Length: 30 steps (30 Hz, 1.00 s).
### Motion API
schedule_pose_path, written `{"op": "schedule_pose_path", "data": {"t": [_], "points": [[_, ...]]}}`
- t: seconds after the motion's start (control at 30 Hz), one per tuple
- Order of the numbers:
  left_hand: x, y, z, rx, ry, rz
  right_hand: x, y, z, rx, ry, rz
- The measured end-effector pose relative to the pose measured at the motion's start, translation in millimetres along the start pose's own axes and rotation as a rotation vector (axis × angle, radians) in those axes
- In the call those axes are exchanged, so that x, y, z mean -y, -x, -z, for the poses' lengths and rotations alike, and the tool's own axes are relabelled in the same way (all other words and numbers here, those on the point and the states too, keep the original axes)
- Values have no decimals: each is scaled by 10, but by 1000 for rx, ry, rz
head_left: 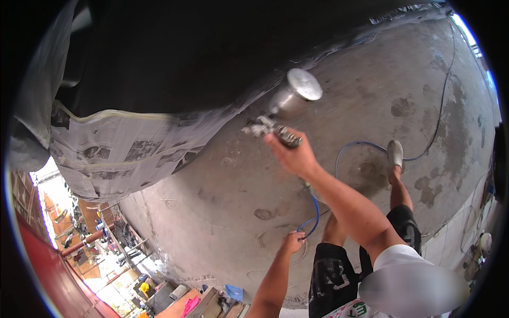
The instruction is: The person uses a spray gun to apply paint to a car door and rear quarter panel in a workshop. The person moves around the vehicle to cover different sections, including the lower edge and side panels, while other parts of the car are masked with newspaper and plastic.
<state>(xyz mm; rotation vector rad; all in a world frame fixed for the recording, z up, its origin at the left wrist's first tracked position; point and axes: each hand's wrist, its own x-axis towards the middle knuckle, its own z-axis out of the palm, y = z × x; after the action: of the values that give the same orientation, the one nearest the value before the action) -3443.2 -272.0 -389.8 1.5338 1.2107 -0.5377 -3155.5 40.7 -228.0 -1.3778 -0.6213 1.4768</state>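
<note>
A metal spray gun [287, 100] with a round silver cup on top is gripped in my right hand [295, 157], its fingers wrapped round the handle. The nozzle points left, toward a large dark panel [159, 58] that looks like vehicle bodywork. Newspaper masking [132, 143] covers the panel's lower part, with pale tape along its upper edge. Lower down, my left hand [292, 242] is closed on a blue air hose [317, 208], which runs up toward the gun's handle behind my right wrist. The gun and right hand are slightly blurred.
More hose [442, 114] loops over the stained concrete floor [233, 185] by my shoe [395, 155] and runs to the far right. At lower left stand a cluttered rack [122, 244] and a red metal surface [45, 259]. Boxes and a blue packet [234, 292] lie at the bottom.
</note>
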Motion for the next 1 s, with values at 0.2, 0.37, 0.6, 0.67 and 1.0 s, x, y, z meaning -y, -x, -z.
{"op": "schedule_pose_path", "data": {"t": [0.2,0.37,0.6,0.67,1.0], "points": [[-322,-522,-46,-146,89,-114,-699,-861,1509,-454,197,85],[-920,-638,123,-157,1,-68,-523,-789,1617,-618,412,109],[-1232,-552,262,32,-259,86,-36,-129,691,-183,1,144],[-1289,-517,289,64,-265,114,217,134,388,-96,-29,105],[-1423,-737,173,-12,-105,35,31,-540,1386,-223,126,131]]}}
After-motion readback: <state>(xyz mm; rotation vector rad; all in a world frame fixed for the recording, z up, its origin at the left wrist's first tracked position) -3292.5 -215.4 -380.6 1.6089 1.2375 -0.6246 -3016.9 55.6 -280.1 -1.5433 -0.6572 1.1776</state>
